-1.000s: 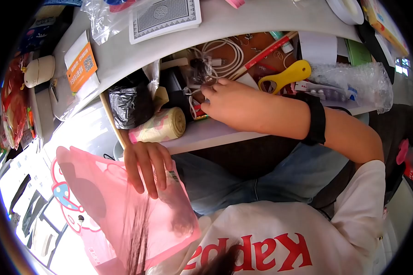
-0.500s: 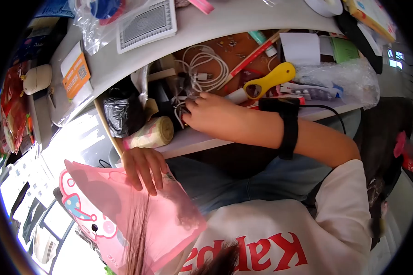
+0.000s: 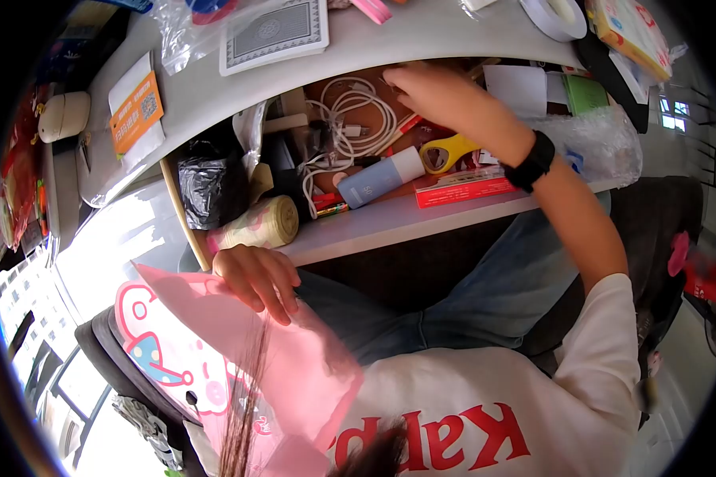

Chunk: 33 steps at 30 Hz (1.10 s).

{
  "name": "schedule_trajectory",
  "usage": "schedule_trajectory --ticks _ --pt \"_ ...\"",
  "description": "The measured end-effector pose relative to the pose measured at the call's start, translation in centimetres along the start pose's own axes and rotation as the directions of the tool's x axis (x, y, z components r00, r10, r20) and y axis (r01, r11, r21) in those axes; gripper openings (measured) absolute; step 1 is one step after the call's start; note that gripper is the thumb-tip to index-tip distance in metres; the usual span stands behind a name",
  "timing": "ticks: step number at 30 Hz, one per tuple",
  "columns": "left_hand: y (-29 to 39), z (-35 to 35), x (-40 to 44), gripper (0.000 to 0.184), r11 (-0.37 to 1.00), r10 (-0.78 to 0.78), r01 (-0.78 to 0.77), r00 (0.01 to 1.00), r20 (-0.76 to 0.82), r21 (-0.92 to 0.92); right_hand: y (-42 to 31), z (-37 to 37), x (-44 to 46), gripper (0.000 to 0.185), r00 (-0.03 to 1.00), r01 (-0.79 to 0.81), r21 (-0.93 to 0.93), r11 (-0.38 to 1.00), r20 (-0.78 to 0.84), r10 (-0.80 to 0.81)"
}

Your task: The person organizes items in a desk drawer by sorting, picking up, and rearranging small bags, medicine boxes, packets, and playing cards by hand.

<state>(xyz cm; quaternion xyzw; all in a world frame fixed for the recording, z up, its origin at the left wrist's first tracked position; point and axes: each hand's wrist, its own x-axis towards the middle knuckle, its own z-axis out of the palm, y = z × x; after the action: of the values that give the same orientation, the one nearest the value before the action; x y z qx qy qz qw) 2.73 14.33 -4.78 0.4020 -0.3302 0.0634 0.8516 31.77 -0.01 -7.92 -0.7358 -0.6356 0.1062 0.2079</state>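
Note:
My left hand (image 3: 258, 280) has its fingers bent over the upper edge of a pink bag (image 3: 294, 362) with a cartoon figure, and grips it beside the open drawer (image 3: 390, 232). At the back of the drawer is my right hand (image 3: 422, 91), its fingers bent together; anything between them is too small to make out. Just below that hand lie a coiled white cable (image 3: 366, 141) and a yellow-handled tool (image 3: 447, 153). Nearer the drawer front are a blue and white tube (image 3: 380, 178) and a red box (image 3: 463, 188).
A roll with a pink pattern (image 3: 264, 222) and a black plastic bundle (image 3: 207, 189) fill the drawer's left end. Clear plastic wrap (image 3: 605, 143) lies at its right. A playing-card deck (image 3: 272, 36) and white tape roll (image 3: 555, 17) are on the desk (image 3: 422, 36).
My right hand has moved from the drawer's front middle to its back, uncovering the blue and white tube and the red box. My left hand still holds the pink bag, which has tilted slightly.

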Motion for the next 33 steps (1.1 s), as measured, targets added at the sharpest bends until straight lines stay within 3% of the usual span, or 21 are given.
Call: schedule_trajectory --ticks 4,6,12,16,19,22,27,33 --pt "0.0 0.8 0.1 0.046 0.999 0.033 -0.033 0.996 -0.088 0.005 0.8 0.4 0.2 0.014 1.000 -0.006 -0.139 0.990 0.026 0.010" --pt "-0.3 1.3 0.0 0.048 0.997 0.074 -0.072 0.987 -0.140 0.017 0.8 0.4 0.2 0.015 0.998 -0.019 -0.143 0.990 0.049 0.026" --pt "0.0 0.7 0.5 0.049 0.996 0.065 -0.063 0.997 -0.047 0.056 0.9 0.1 0.5 0.014 0.995 -0.040 -0.143 0.989 0.089 0.053" --pt "-0.6 1.1 0.3 0.049 0.989 0.143 -0.139 0.985 -0.094 0.048 1.2 0.2 0.2 0.017 0.992 -0.051 -0.151 0.987 0.106 0.067" --pt "-0.7 1.2 0.3 0.048 0.988 0.154 -0.150 0.981 -0.115 0.046 1.8 0.1 -0.1 0.021 0.997 0.032 -0.132 0.991 0.079 -0.022" --pt "-0.8 1.5 0.3 0.048 0.986 0.165 -0.159 0.975 -0.149 0.050 1.9 -0.2 -0.1 0.024 0.999 0.011 -0.219 0.976 0.044 -0.001" --pt "-0.7 2.1 0.4 0.048 0.986 0.165 -0.154 0.960 -0.227 0.062 2.2 0.1 0.3 0.021 0.999 0.046 -0.181 0.982 0.022 -0.043" --pt "-0.3 1.2 0.4 0.051 0.993 0.110 -0.104 0.987 -0.114 0.057 2.4 0.4 0.2 0.019 0.999 0.052 -0.172 0.984 0.021 -0.050"
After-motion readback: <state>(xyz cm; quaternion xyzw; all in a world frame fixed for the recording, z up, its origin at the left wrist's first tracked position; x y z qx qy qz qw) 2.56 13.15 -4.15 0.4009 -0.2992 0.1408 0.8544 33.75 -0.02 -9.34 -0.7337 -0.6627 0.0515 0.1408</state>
